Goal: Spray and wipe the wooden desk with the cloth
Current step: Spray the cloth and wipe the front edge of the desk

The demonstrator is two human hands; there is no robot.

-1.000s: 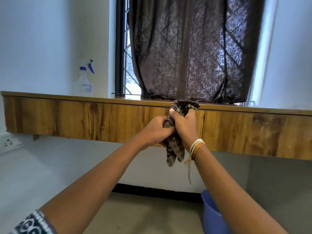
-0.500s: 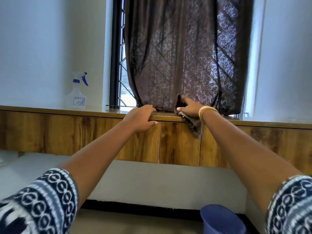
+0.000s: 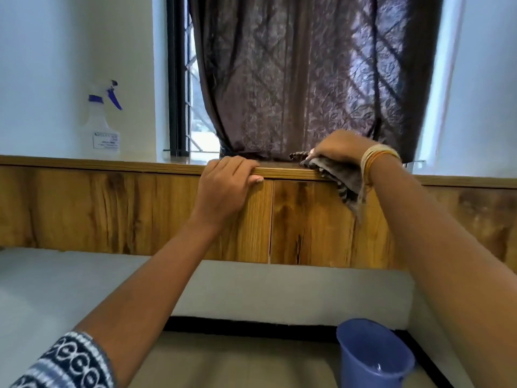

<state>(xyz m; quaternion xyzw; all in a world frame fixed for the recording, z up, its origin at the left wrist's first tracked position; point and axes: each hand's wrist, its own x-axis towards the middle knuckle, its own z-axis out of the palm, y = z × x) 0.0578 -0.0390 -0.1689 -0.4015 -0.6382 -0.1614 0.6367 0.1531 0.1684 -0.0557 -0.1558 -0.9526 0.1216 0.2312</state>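
A person's two bare arms reach forward to a wooden bench point(image 3: 126, 208) below a curtained window. The left hand point(image 3: 226, 186) grips the bench's front edge, fingers curled over the top and thumb against the front panel. The right hand point(image 3: 338, 148) presses a dark striped cloth point(image 3: 340, 177) flat on the benchtop, fingers fairly straight; part of the cloth hangs over the front edge. A spray bottle point(image 3: 104, 121) stands upright on the bench, well to the left. A blue bucket point(image 3: 375, 357) sits on the floor below.
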